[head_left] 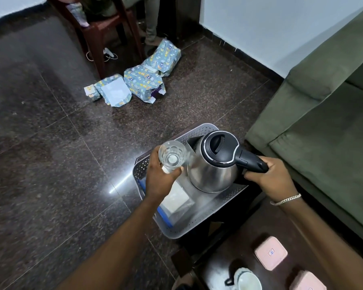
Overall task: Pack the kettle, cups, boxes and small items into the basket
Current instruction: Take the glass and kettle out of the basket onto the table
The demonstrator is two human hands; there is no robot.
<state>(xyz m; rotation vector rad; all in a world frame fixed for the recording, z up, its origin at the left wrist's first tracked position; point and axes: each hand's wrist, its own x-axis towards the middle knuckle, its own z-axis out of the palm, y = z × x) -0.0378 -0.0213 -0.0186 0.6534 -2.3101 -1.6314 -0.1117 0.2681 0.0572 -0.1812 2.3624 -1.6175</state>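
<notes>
A grey perforated plastic basket (199, 227) sits on the dark floor beside the sofa. My right hand (270, 178) grips the black handle of a steel kettle (212, 170), which is over the basket's far half. My left hand (158, 176) holds a clear glass (172, 155) upright above the basket's left side, close to the kettle's spout. Inside the basket lies a white box with a blue edge (174, 204). On the dark wooden table at the lower right are two pink boxes (270, 253) (307, 281) and a white cup (247, 279).
A green sofa (323, 132) fills the right side. Torn patterned gift wrap (143, 80) lies on the floor farther off, near a dark red chair (99, 28) where a person's leg shows. A white wall runs behind the sofa.
</notes>
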